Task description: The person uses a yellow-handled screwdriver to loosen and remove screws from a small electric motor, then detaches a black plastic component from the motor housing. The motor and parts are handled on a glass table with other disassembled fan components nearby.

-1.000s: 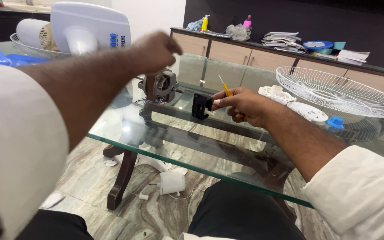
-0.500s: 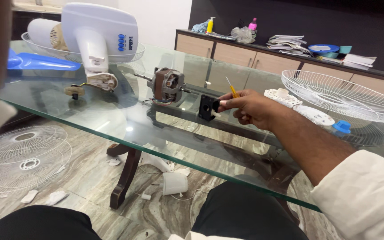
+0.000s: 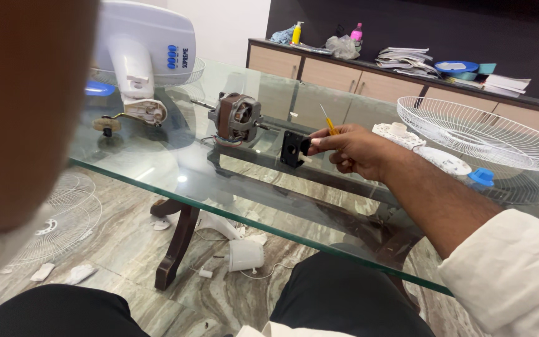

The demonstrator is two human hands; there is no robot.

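Bracket point(image 3: 294, 148), a small black plastic block with a round hole through it, stands upright on the glass table point(image 3: 157, 181), pinched at its right edge by my right hand point(image 3: 354, 150). I judge it light, stiff and a little slick; the safest hold is across its flat side edges, clear of the hole. Its long axis runs vertical, and the holed face points toward me and slightly left.

The same hand also carries a screwdriver point(image 3: 328, 122) with a yellow handle, tucked between the fingers, its tip angled up and away from me. That hand is closed narrow on both items.

My left arm fills the near left of the view as a blur; the left hand itself is not in view, so I cannot tell its state.

Beyond the bracket lies the motor point(image 3: 235, 117), bare windings showing, shaft lying roughly left to right along the table. I judge it heavy and rigid, wires fragile. Left of it stands the white fan housing point(image 3: 145, 43), with a small crank piece point(image 3: 129, 115) below it. At far right rests a white wire guard point(image 3: 488, 134), with a blue cap point(image 3: 481, 178) near it. A second guard point(image 3: 57, 218) lies on the floor under the glass.
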